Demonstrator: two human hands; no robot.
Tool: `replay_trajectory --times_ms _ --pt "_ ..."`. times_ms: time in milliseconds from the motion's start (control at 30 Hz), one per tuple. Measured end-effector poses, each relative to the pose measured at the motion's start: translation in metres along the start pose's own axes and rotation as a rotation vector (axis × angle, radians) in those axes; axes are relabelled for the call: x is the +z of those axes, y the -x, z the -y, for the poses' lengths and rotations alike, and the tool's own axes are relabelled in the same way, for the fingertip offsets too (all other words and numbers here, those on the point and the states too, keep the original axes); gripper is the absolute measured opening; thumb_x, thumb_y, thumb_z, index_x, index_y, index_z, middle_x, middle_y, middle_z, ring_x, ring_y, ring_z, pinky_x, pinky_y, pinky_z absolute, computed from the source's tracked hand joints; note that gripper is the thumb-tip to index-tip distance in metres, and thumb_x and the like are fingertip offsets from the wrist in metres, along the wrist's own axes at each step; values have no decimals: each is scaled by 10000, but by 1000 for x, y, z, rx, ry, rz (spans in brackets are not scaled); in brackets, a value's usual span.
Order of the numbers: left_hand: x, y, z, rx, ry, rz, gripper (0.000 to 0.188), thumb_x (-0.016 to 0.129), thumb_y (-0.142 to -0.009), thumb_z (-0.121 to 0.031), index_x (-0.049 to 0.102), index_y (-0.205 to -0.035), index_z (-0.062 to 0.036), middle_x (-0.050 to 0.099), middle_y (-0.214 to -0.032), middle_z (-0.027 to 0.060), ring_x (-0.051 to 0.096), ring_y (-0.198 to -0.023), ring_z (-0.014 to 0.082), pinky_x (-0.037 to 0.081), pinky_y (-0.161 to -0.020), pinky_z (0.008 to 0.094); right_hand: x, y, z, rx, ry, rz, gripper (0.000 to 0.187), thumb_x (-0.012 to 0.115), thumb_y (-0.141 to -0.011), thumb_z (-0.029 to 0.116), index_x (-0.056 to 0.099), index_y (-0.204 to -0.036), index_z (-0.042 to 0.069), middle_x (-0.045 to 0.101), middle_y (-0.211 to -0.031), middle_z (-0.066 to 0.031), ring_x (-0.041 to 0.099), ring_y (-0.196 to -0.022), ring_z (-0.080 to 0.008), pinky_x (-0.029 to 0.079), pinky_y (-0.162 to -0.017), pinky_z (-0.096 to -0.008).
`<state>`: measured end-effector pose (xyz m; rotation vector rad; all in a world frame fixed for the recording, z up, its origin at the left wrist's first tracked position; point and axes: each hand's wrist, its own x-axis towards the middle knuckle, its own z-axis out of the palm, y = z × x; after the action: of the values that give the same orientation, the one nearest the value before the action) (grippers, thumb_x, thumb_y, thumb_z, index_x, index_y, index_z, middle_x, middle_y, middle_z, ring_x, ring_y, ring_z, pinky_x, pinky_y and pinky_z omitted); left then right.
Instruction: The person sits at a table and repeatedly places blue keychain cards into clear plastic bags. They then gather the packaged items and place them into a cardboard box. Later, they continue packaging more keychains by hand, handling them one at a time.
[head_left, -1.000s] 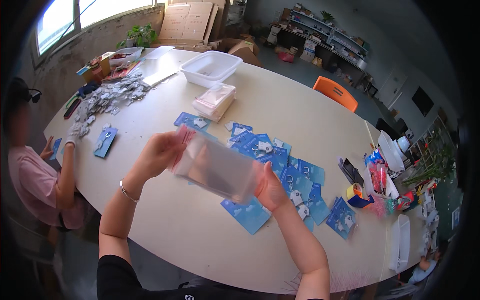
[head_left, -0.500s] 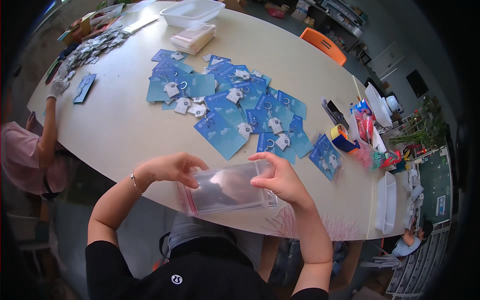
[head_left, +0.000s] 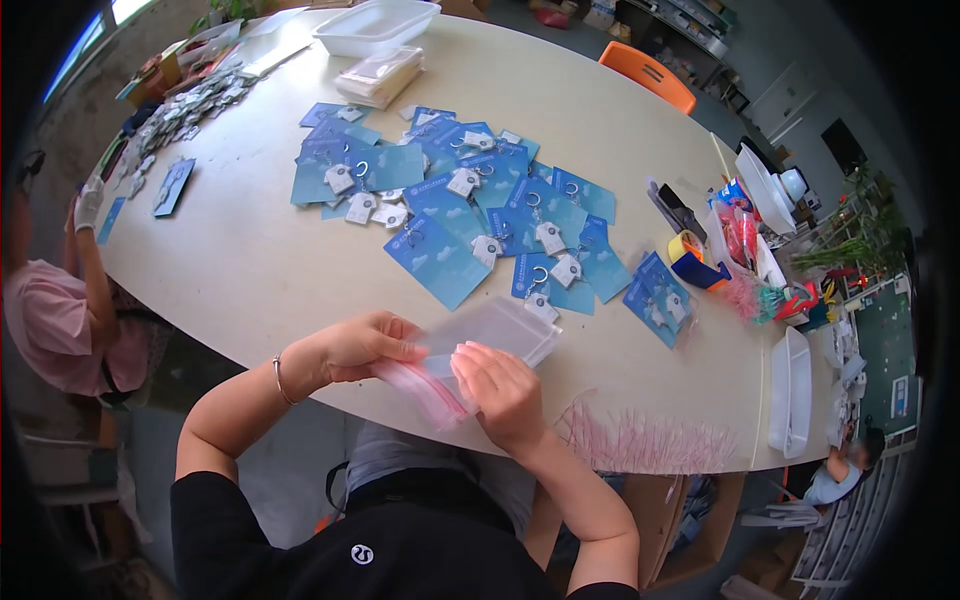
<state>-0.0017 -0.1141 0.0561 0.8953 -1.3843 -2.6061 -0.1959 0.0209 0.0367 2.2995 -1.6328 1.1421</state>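
Observation:
A stack of clear zip bags [head_left: 505, 328] with a pink-red seal edge is held tilted over the near table edge. My left hand [head_left: 368, 345] is closed on its left side, thumb on top. My right hand [head_left: 500, 392] presses its fingers together against the bags near the seal edge; part of its grip is hidden. Beyond the bags lies a pile of blue cards [head_left: 440, 235], with white shirt-shaped keychains [head_left: 463, 182] on them. A bagged card with keychains [head_left: 660, 300] rests apart on the right.
Pink twist ties [head_left: 645, 440] lie at the near right edge. A tape dispenser [head_left: 697, 262], phone [head_left: 680, 212] and white trays [head_left: 790, 390] stand right. More packed bags [head_left: 380, 77] and a white bin [head_left: 375, 25] are at the back. A gloved co-worker's hand [head_left: 90, 203] is at left.
The bags have turned and tilted, their far end up. My right hand has moved left and down from their right end to the seal side. The co-worker's gloved hand has shifted nearer.

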Motion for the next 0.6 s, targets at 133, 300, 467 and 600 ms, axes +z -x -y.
replay_trajectory --times_ms 133,300,467,600 --pt "-28 16 -7 423 -297 -104 760 215 -994 -628 609 -1197 -11 648 -1141 130 617 -1094 211 517 -891 376 -34 -32 1 535 -519 -52 144 664 -861 9 688 -999 -25 714 -875 -91 690 -763 -222 528 -674 -313" --pt "-5 -13 16 481 261 507 992 490 -838 -752 286 -1488 -32 375 -1492 147 392 -1359 282 322 -1116 443 -32 -55 -16 856 -1305 46 214 680 -883 31 652 -1067 -76 702 -962 -88 648 -876 -140 510 -793 -303" --pt "16 -21 46 253 513 385 766 674 -811 -296 349 -1430 17 472 -1381 210 484 -1274 338 391 -1070 465 -12 -57 -13 962 -1260 42 443 720 -851 53 535 -1241 -47 634 -1124 -120 642 -987 -195 508 -891 -322" --pt "35 -16 49 171 614 102 663 582 -709 15 421 -1351 50 571 -1236 214 600 -1127 342 493 -974 444 -4 -52 -19 726 -409 82 495 753 -830 91 528 -1249 -48 604 -1050 -60 617 -921 -156 529 -801 -290"
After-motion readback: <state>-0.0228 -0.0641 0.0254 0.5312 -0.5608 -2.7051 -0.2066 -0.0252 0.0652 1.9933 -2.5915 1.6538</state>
